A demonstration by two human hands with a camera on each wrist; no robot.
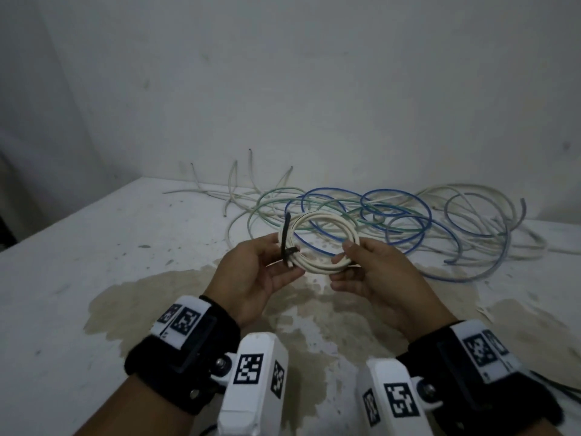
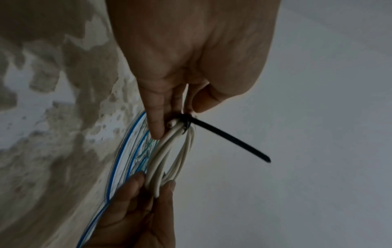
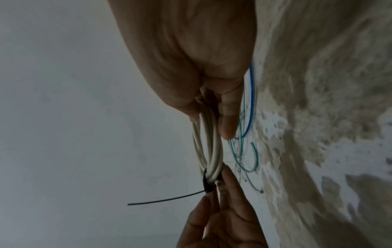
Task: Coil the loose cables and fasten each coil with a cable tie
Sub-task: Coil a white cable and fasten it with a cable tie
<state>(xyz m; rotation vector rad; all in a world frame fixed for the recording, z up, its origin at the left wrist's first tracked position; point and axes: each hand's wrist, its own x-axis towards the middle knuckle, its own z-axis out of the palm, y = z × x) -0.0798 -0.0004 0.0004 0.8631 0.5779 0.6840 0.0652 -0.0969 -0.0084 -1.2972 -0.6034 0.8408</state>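
A white cable coil (image 1: 320,237) is held up above the table between both hands. My left hand (image 1: 267,265) pinches its left side, where a black cable tie (image 1: 286,240) is wrapped round the strands, its long tail sticking up. My right hand (image 1: 355,262) pinches the coil's right side between thumb and fingers. In the left wrist view the cable tie (image 2: 222,135) loops the white coil (image 2: 169,157) just past my fingertips. The right wrist view shows the coil (image 3: 208,144) running down to the cable tie (image 3: 206,184).
Loose blue cables (image 1: 393,215), green cables (image 1: 276,202) and white cables (image 1: 471,196) lie tangled at the back of the white table (image 1: 94,278), against the wall. A large brownish stain (image 1: 195,297) spreads under my hands.
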